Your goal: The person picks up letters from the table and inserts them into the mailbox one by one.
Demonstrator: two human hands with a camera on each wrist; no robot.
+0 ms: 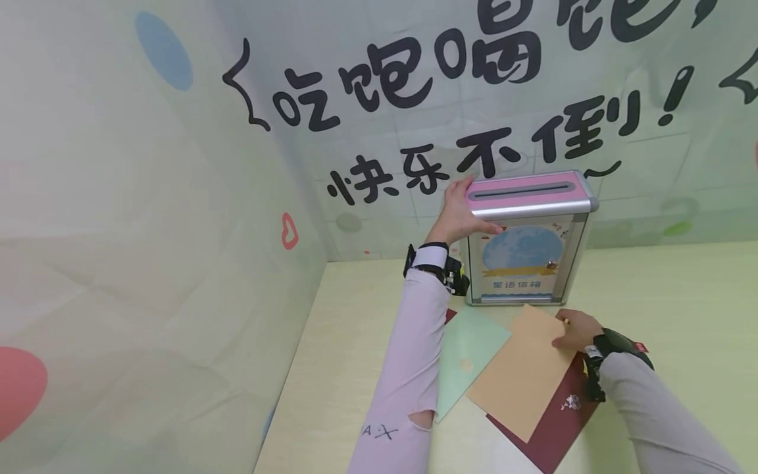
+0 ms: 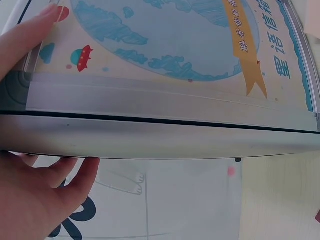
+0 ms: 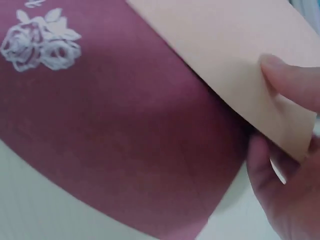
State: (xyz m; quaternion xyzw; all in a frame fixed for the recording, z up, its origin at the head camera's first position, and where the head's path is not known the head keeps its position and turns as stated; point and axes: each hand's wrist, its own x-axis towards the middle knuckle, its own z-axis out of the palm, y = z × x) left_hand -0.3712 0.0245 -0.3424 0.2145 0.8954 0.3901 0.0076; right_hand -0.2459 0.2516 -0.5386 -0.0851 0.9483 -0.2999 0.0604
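A metal letter box (image 1: 527, 240) with a pink slotted top stands upright at the back of the table. My left hand (image 1: 460, 212) grips its top left corner, thumb across the front panel (image 2: 170, 60) and fingers (image 2: 75, 172) behind. In front of the box lie several envelopes: a tan one (image 1: 521, 372) on top, a mint green one (image 1: 468, 355) to its left, a maroon one (image 1: 559, 421) with a white rose print (image 3: 37, 42) beneath. My right hand (image 1: 574, 329) pinches the tan envelope (image 3: 235, 60) at its right edge, thumb on top.
The pale yellow table (image 1: 681, 309) extends to the right of the box. A printed cloth backdrop (image 1: 148, 217) forms walls on the left and behind, close to the box. A white sheet (image 1: 503, 454) lies near the front edge.
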